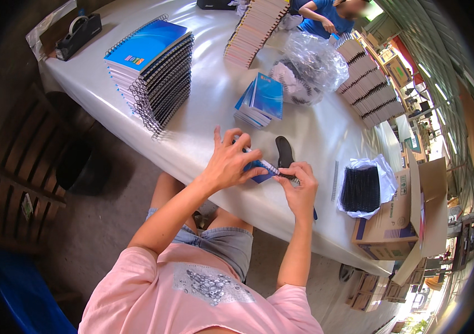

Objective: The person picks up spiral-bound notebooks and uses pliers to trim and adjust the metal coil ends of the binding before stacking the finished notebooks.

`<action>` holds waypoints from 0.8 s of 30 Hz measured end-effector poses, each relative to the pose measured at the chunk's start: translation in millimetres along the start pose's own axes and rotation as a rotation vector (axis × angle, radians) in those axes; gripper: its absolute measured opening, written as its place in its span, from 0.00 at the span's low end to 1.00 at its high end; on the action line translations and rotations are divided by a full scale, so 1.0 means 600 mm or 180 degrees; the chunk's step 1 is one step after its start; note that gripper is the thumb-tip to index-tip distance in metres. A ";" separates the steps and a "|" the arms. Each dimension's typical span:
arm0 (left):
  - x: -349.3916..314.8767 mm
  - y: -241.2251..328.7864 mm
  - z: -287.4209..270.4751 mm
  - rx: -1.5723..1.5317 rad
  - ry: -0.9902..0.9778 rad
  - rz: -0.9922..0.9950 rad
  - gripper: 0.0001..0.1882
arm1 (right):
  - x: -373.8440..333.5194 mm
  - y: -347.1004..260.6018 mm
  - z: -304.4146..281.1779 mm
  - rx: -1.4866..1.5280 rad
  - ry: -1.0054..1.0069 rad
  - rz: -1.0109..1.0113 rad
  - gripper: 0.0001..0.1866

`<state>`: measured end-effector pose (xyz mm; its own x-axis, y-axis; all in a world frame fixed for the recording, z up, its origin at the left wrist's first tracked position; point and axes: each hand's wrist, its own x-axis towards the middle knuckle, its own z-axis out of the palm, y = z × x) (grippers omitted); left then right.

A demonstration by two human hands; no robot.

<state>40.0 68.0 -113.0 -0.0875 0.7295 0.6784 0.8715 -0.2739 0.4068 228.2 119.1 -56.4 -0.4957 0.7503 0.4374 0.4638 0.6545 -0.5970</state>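
Observation:
My left hand (pixel 227 164) is closed around a blue-covered notebook (pixel 261 177), held up near the table's front edge with its punched white page edge toward the right. The fingers of my right hand (pixel 300 186) are pinched at the right end of that edge, on a dark spiral binding coil (pixel 289 177). Most of the coil is hidden by my fingers. Just beyond my right hand lies a black-handled tool (pixel 284 151), whose kind I cannot make out. A short stack of blue-covered booklets (pixel 259 103) sits farther back.
A tall stack of spiral notebooks (pixel 156 72) stands at the left, behind it a tape dispenser (pixel 78 36). Black coils (pixel 360 189) lie on white wrapping at the right, beside an open cardboard box (pixel 387 222). Clear plastic bag (pixel 315 64) and page stacks (pixel 368 83) stand toward another person (pixel 326 19).

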 end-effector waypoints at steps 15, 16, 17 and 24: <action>0.000 -0.014 -0.014 -0.0666 0.0030 0.0139 0.25 | 0.057 0.098 -0.019 0.0362 -0.0972 0.0453 0.18; 0.001 -0.014 -0.014 -0.0641 0.0085 0.0174 0.25 | 0.052 0.111 -0.001 -0.0642 -0.0960 0.0240 0.21; 0.004 -0.014 -0.012 -0.0643 0.0092 0.0184 0.25 | 0.050 0.115 0.013 -0.1652 -0.0923 0.0017 0.24; -0.010 -0.032 -0.009 -0.1225 0.0064 -0.0093 0.26 | 0.059 0.082 0.004 0.3132 -0.0555 0.1152 0.27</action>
<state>21.1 65.6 -121.9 -0.1223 0.7292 0.6733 0.6240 -0.4710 0.6235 231.8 177.9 -71.8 -0.5818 0.8104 0.0690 -0.1546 -0.0269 -0.9876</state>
